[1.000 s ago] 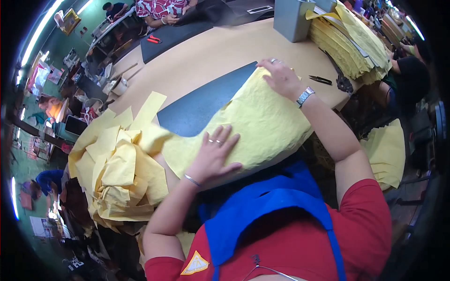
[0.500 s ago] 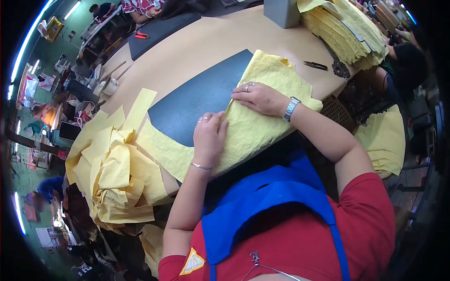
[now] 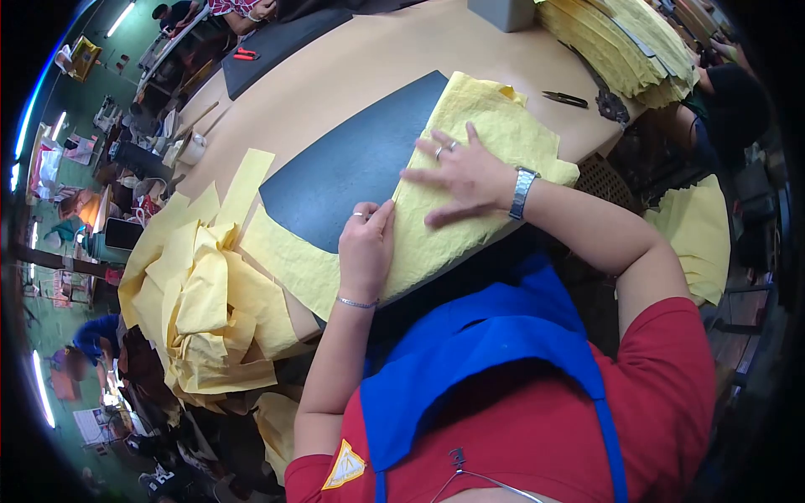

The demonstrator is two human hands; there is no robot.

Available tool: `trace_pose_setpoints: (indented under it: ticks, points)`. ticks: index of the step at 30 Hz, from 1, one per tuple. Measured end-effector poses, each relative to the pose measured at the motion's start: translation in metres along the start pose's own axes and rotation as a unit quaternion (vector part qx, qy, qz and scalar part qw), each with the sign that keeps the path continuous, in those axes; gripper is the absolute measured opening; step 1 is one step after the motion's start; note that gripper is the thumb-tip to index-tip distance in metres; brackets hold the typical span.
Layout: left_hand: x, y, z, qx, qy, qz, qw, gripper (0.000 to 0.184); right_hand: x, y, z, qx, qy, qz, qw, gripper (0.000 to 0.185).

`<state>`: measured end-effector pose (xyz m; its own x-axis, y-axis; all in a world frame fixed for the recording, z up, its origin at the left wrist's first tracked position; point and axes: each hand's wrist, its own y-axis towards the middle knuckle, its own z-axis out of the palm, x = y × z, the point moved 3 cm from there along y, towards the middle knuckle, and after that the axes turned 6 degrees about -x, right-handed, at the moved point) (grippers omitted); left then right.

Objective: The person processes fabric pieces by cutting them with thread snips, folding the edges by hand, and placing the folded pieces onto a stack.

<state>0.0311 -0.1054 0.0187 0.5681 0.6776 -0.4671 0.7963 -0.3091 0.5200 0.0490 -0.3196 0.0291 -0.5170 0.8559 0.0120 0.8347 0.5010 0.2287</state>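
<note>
A yellow sheet (image 3: 495,126) of cloth or soft leather lies folded over a dark grey board (image 3: 352,159), covering its right side and running along its near edge. My right hand (image 3: 465,172) rests on the folded part with its fingers spread wide. At the fold's edge, my left hand (image 3: 369,239) is closed, thumb and fingers pinching the yellow sheet. Left of the board, a crumpled heap of yellow pieces (image 3: 201,310) hangs over the table edge.
Dark thread snips (image 3: 565,99) lie at the right of the tan table (image 3: 394,54). Behind them stand a stack of yellow sheets (image 3: 616,50) and a grey box (image 3: 501,12). Red-handled pliers (image 3: 246,54) rest on a black mat (image 3: 285,50). Other people sit around.
My right hand has lifted off the fold's edge and spread its fingers over the sheet. My left hand has tightened into a pinch at the edge. The view has shifted slightly.
</note>
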Motion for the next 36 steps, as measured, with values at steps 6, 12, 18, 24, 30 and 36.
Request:
trace_pose_setpoints:
  ticks: [6, 12, 18, 24, 30, 36]
  points:
    - [-0.005, 0.004, -0.003, 0.007, 0.007, -0.008, 1.0, 0.015, 0.003, 0.014, 0.001, -0.096, 0.089, -0.067, 0.989, 0.065]
    - [0.005, -0.012, -0.025, 0.041, -0.012, -0.011, 0.999, 0.016, 0.035, 0.004, 0.013, -0.088, 0.166, -0.074, 0.979, 0.071]
    - [0.005, -0.024, -0.035, 0.032, 0.017, 0.018, 0.999, 0.014, 0.063, -0.007, -0.004, 0.001, 0.065, -0.051, 0.997, 0.086]
    - [0.006, -0.027, -0.033, 0.014, 0.054, 0.042, 0.998, 0.012, 0.04, 0.006, -0.006, -0.059, 0.009, 0.031, 0.998, 0.072]
    - [0.005, -0.022, -0.043, 0.071, 0.027, 0.003, 0.997, 0.012, 0.077, 0.006, 0.003, -0.078, 0.176, -0.087, 0.977, 0.055]
    - [0.012, -0.025, -0.061, 0.105, 0.052, 0.04, 0.992, 0.011, 0.087, 0.001, -0.005, -0.046, 0.13, -0.083, 0.987, 0.063]
